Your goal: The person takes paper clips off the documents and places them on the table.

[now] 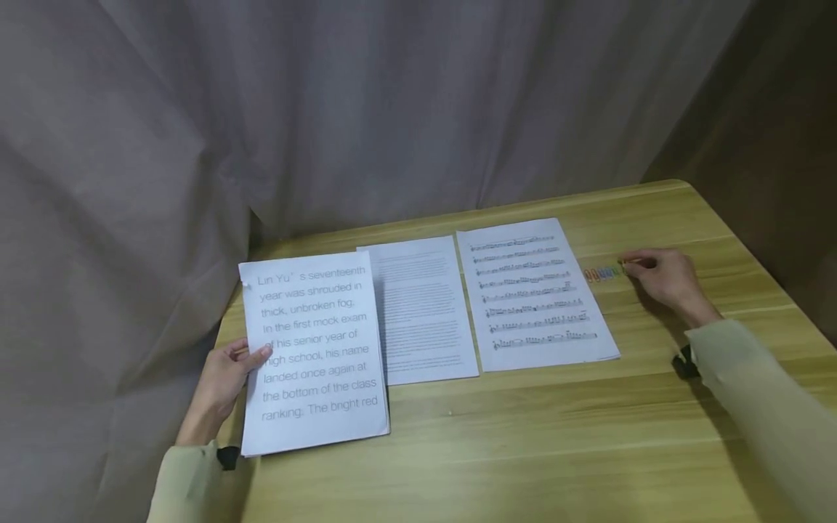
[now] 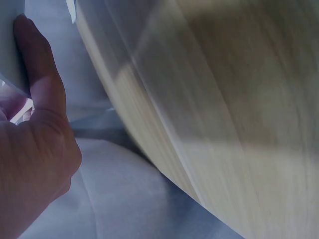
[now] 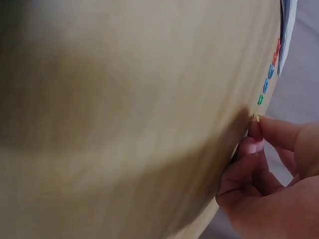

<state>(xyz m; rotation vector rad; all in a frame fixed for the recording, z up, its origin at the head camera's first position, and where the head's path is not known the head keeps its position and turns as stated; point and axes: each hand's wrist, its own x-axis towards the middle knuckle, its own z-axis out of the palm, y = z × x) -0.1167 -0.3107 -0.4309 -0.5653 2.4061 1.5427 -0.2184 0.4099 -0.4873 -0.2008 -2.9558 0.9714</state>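
Observation:
My left hand [image 1: 225, 374] grips the left edge of a stack of printed sheets [image 1: 317, 349], thumb on the front and the other fingers behind. Large text covers the top sheet, which begins "Lin Yu's seventeenth". In the left wrist view the sheets [image 2: 11, 55] appear held up off the wooden table. On the right side, my right hand [image 1: 670, 282] pinches a small yellow paper clip [image 3: 256, 118] between thumb and forefinger, at the tabletop. Beside it lies a row of red, blue and green paper clips [image 1: 600, 274].
Behind the held stack lies a sheet of small print [image 1: 425, 312], partly covered from view. Sheet music [image 1: 536, 294] lies between it and the clips. The wooden table [image 1: 523, 443] meets a grey curtain [image 1: 392, 109] at its far edge.

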